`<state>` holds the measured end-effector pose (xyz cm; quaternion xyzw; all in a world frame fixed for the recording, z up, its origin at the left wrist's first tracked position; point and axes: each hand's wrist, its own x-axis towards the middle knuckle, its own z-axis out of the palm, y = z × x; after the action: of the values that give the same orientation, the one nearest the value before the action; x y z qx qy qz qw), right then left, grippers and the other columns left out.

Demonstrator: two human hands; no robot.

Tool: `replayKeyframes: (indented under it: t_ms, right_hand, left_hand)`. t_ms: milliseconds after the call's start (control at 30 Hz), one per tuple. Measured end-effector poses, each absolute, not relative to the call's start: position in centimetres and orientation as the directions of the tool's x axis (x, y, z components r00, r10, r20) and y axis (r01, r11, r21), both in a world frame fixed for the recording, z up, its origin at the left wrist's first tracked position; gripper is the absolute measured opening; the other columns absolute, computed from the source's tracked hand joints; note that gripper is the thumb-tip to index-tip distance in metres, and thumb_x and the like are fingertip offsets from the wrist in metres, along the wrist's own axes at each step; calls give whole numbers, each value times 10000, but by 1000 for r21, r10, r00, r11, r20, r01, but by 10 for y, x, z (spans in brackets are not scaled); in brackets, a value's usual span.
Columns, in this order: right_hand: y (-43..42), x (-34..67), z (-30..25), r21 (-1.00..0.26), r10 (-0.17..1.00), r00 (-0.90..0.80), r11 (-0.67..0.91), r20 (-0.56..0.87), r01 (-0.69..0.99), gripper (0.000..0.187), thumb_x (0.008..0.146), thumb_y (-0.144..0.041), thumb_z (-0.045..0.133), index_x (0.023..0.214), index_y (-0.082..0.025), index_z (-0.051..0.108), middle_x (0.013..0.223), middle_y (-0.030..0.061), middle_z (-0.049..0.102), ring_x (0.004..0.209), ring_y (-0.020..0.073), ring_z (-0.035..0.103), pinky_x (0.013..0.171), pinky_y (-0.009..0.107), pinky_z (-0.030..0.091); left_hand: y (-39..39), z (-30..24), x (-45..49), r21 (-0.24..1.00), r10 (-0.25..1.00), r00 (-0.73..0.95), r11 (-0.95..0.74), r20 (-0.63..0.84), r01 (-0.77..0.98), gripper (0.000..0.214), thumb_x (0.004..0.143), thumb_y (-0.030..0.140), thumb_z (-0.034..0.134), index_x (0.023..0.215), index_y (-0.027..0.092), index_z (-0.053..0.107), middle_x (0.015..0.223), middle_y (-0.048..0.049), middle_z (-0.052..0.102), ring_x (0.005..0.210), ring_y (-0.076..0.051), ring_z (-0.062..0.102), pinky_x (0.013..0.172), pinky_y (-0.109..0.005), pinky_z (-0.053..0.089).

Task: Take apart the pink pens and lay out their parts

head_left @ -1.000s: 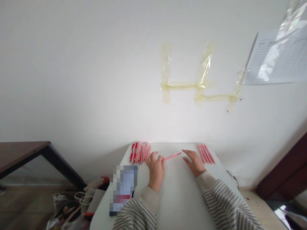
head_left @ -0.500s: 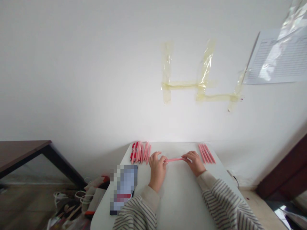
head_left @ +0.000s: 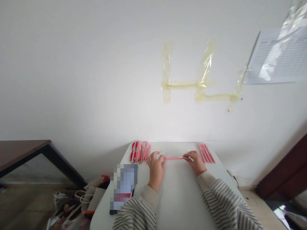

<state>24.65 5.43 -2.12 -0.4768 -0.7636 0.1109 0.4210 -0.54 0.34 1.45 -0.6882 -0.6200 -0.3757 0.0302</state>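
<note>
Pinching a thin pink pen (head_left: 174, 158) by both ends: left end in the fingertips of the left hand (head_left: 155, 167), right end in those of the right hand (head_left: 195, 163). Held level, side to side, at the far part of the bench (head_left: 183, 198). Hard to tell if touching the top or just above it.

Likely very light, and stiff too, with no bend to see. Probably smooth and a bit slippery, so likely to roll if let loose. Not easy to break, by the look of it. Best to take hold near the ends, with a soft pinch and no big squeeze.

Just beside the left hand, a bunch of pink and red pens (head_left: 140, 153), lying close together. Near the right hand, a small row of pink pens (head_left: 206, 154), side by side and slanted. Nearer on the left, a flat thing with a dark edge (head_left: 124, 188), too blurred to name.

White and smooth on the bench top, with the far edge up by a plain white wall (head_left: 83, 80). Stuck on the wall, strips of yellow tape (head_left: 167, 73) and a sheet of paper (head_left: 257, 62). Off to the left, a brown table (head_left: 22, 149), and a messy heap of bags (head_left: 93, 199) on the floor (head_left: 21, 206).
</note>
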Motion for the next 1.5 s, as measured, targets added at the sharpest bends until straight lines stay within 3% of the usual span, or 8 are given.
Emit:
replayKeyframes:
  t_ms: [300, 533, 900, 1500]
  right_hand:
    - [55, 246, -23, -534, 804, -194, 532, 562, 657, 377, 993, -513, 498, 961, -260, 776, 912, 82, 754, 970, 255, 636, 887, 409, 510]
    - [53, 245, -24, -476, 786, -228, 548, 575, 688, 356, 990, -509, 512, 1124, -288, 756, 890, 74, 740, 954, 255, 618, 881, 403, 499]
    - [54, 245, -24, -454, 772, -214, 546, 598, 704, 331, 988, -495, 525, 952, -271, 765, 878, 69, 743, 951, 255, 612, 866, 391, 487]
    - [49, 241, -25, -397, 765, -195, 513, 614, 761, 196, 963, -360, 604, 988, -323, 795, 926, 37, 773, 1077, 283, 580, 965, 460, 465]
  left_hand:
    - [7, 10, -7, 403, 809, -32, -257, 587, 878, 134, 861, 241, 672, 936, 306, 762, 1222, -51, 559, 1211, -258, 477, 1070, -513, 419]
    - [10, 6, -8, 416, 798, -46, -264, 601, 870, 109, 867, 257, 663, 891, 290, 764, 1200, -59, 567, 1194, -266, 477, 1059, -537, 423]
    - [8, 10, -8, 384, 787, 21, -323, 617, 865, 68, 842, 265, 718, 898, 283, 753, 1175, -43, 602, 1171, -250, 493, 1058, -499, 411]
    - [2, 21, -7, 271, 804, 60, -269, 592, 924, 165, 889, 220, 623, 896, 324, 751, 1206, -40, 566, 1202, -273, 431, 1120, -574, 300]
